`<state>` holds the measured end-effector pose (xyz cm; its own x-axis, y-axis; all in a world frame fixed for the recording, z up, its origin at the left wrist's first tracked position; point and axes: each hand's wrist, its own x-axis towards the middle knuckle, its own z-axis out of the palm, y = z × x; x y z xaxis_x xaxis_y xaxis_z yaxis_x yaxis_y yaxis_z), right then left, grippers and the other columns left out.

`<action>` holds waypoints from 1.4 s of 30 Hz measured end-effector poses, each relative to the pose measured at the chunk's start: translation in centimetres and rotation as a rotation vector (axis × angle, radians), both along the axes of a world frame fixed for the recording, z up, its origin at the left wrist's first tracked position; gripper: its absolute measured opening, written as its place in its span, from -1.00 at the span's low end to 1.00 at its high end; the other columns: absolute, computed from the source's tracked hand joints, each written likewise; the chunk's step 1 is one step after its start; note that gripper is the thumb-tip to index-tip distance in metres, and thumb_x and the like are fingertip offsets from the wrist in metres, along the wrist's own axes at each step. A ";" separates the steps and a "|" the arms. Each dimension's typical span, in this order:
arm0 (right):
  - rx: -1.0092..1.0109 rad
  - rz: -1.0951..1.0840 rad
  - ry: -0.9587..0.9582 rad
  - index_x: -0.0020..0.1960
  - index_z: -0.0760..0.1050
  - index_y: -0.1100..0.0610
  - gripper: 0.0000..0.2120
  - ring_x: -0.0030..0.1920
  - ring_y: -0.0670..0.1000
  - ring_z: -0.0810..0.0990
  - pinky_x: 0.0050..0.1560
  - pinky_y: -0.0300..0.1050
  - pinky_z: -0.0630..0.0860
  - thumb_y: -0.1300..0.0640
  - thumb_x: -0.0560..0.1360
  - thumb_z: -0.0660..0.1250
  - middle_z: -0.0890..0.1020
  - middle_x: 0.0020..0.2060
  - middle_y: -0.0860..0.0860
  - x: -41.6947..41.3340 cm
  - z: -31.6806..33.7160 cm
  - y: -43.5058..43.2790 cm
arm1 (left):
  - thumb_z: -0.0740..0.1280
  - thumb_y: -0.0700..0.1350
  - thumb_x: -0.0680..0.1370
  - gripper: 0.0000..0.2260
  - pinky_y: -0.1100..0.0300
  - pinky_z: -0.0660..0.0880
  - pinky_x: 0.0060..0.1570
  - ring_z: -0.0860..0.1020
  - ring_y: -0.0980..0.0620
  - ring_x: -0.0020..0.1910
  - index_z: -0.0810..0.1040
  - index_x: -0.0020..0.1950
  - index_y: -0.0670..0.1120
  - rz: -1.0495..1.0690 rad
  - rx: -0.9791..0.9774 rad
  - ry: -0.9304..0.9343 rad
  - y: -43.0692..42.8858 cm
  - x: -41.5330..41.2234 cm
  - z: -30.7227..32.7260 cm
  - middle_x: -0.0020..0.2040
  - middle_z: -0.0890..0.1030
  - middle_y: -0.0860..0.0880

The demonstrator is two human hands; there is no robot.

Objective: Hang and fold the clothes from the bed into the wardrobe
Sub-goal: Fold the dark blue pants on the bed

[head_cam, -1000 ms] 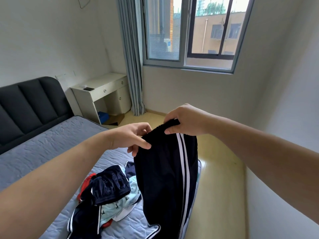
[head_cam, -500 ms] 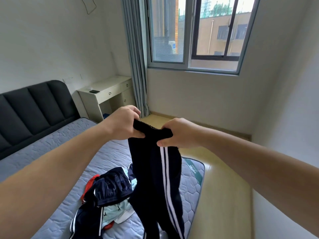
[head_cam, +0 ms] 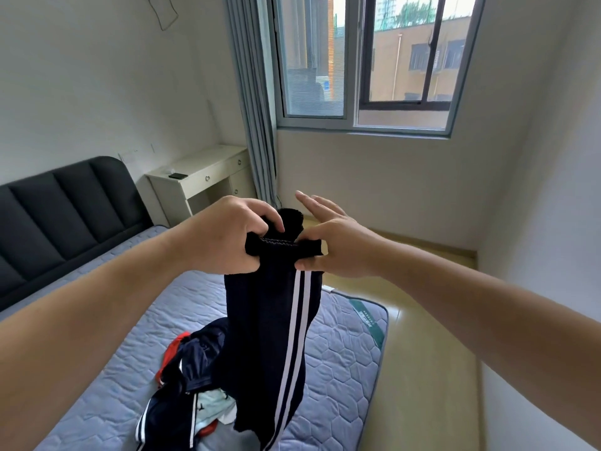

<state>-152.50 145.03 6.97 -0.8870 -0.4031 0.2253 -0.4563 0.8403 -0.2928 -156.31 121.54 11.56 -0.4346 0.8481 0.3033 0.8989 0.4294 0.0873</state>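
Observation:
Dark track trousers with two white side stripes hang in the air above the bed. My left hand grips their bunched waistband from the left. My right hand pinches the waistband's right end between thumb and palm, its fingers stretched out straight. Under the hanging legs a pile of clothes lies on the mattress: dark navy pieces, something red, something pale mint. The wardrobe is out of view.
A dark padded headboard stands at the left. A white desk with a small dark object on it sits in the corner beside grey curtains. A window is ahead, wooden floor runs right of the bed.
Both hands have drawn closer together, bunching the waistband. My right hand's fingers have straightened out from a closed grip. The trousers hang narrower and a little higher.

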 end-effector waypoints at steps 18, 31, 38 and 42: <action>-0.111 -0.012 0.120 0.16 0.49 -0.09 -0.73 -0.08 0.07 0.53 0.01 0.04 0.55 -0.14 0.51 0.38 0.43 0.03 -0.02 -0.1 0.7 -1.1 | 0.60 0.02 0.34 -0.76 0.27 0.48 -0.30 0.54 0.18 -0.36 0.56 -0.14 0.11 0.340 0.118 -0.297 -1.8 -2.0 -0.3 -0.31 0.60 0.09; -0.189 -0.150 0.066 0.01 0.42 -0.07 -0.82 -0.16 -0.17 0.50 -0.24 -0.22 0.35 -0.09 0.52 0.37 0.52 -0.16 -0.17 -1.3 1.6 -0.4 | 0.50 -0.06 0.49 -0.61 0.31 0.58 -0.09 0.65 0.12 -0.12 0.44 0.24 0.03 0.228 0.378 -0.601 -1.2 -4.4 -2.5 -0.01 0.64 -0.05; -0.288 -0.207 -0.123 -0.07 0.48 -0.06 -0.80 -0.21 -0.14 0.59 -0.23 -0.20 0.51 -0.08 0.45 0.47 0.61 -0.16 -0.13 -1.3 3.3 -1.0 | 0.53 -0.18 0.41 -0.69 0.13 0.57 0.18 0.65 -0.02 0.15 0.66 0.14 -0.03 0.081 0.527 -1.010 -1.7 -7.4 -3.6 0.11 0.70 -0.05; -0.467 -0.173 -0.419 -0.13 0.44 0.10 -0.76 -0.29 -0.07 0.64 -0.30 -0.22 0.58 0.18 0.40 0.52 0.59 -0.26 -0.02 -2.0 3.3 -1.2 | 0.52 -0.21 0.42 -0.71 0.21 0.59 0.02 0.65 -0.08 0.14 0.68 0.12 -0.02 -0.027 0.584 -1.234 -1.2 -9.0 -5.2 0.13 0.68 -0.11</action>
